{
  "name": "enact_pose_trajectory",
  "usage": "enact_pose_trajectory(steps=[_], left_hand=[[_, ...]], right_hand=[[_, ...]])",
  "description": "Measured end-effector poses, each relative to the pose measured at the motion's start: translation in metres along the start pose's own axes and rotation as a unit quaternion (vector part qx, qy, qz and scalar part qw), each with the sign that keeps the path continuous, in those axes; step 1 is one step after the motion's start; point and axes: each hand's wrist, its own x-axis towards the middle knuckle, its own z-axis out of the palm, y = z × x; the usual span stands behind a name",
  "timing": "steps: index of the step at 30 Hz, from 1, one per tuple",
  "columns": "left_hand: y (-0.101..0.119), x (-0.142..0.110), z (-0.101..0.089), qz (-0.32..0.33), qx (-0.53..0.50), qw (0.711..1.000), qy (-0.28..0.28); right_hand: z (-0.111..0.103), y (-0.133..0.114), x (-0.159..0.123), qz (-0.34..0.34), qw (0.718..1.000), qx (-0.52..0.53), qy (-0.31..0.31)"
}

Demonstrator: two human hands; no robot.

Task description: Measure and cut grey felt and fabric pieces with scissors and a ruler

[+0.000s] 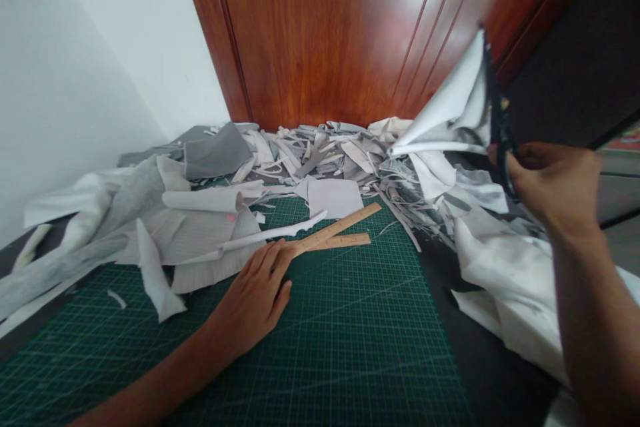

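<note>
Bright, flat indoor light, source out of frame. Glare patch high on the door [320,33], upper right. Soft shadows under the fabric scraps [320,160]. Wide-lens stretch at frame edges, wall [85,80] leaning hard. Slight overall softness.

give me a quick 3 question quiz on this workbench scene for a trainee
1. True or false: the left hand touches a wooden ruler lying on a green cutting mat.
2. Multiple choice: what stands right behind the heap of fabric scraps?
a) a brick wall
b) a reddish-brown wooden door
c) a window
3. Short answer: what colour is the strip that the right hand is gripping?

Key: 1 true; 2 b; 3 black
</note>
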Motion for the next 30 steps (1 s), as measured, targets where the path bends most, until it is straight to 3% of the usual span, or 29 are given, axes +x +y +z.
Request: enact_pose_trajectory(steps=[5,11,15,19,24,30], left_hand=[[-0.003,0.0,0.002,0.006,0.009,1.0,0.006],[-0.009,-0.003,0.008,0.025,0.04,0.998,0.035],[-0.02,-0.002,0.011,0.023,0.058,0.997,0.041],[-0.027,0.006,0.01,0.007,0.028,0.999,0.03],[-0.027,0.014,0.005,0.001,0.003,1.0,0.007],[-0.029,0.015,-0.002,0.003,-0.014,1.0,-0.006]], right_hand=[[0.015,0.017,0.005,0.01,0.989,-0.15,-0.01],[0.021,0.032,0.008,0.025,0.988,-0.155,-0.011],[0.016,0.032,0.009,0.033,0.992,-0.114,-0.048],[0.02,0.031,0.009,-0.071,0.987,-0.124,-0.073],[0.034,0.025,0.001,-0.222,0.947,-0.156,-0.172],[0.056,0.013,-0.013,-0.253,0.911,-0.162,-0.283]])
